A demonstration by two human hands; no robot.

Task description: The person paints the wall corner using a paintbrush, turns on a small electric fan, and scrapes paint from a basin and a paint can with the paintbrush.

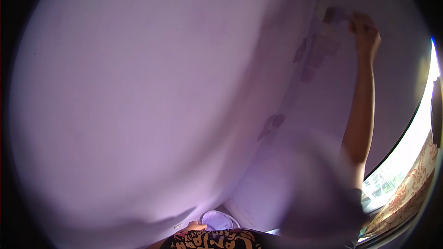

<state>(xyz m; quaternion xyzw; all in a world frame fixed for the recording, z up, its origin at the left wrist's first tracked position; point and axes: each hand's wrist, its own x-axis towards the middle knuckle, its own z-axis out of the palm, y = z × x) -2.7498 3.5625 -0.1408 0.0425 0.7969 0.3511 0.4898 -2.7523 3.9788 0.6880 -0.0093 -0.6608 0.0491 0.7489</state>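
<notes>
My right hand point(364, 28) is raised high at the upper right, its fingers closed round a paintbrush point(336, 15). The brush's dark bristles point left, at the lilac wall point(341, 78) near a corner; whether they touch it I cannot tell. Low in the view, my left hand point(195, 226) grips the edge of a bucket point(235, 222) in front of my body. Light purple paint point(217, 220) shows inside it. Darker, wet-looking patches point(318, 53) lie below the brush, and another dark patch point(271, 127) sits further down along the corner.
A second lilac wall point(138, 87) fills the left and middle. To the right are a bright window point(385, 182) and a patterned curtain point(410, 175). A blurred dark shape point(318, 198) covers part of the lower right.
</notes>
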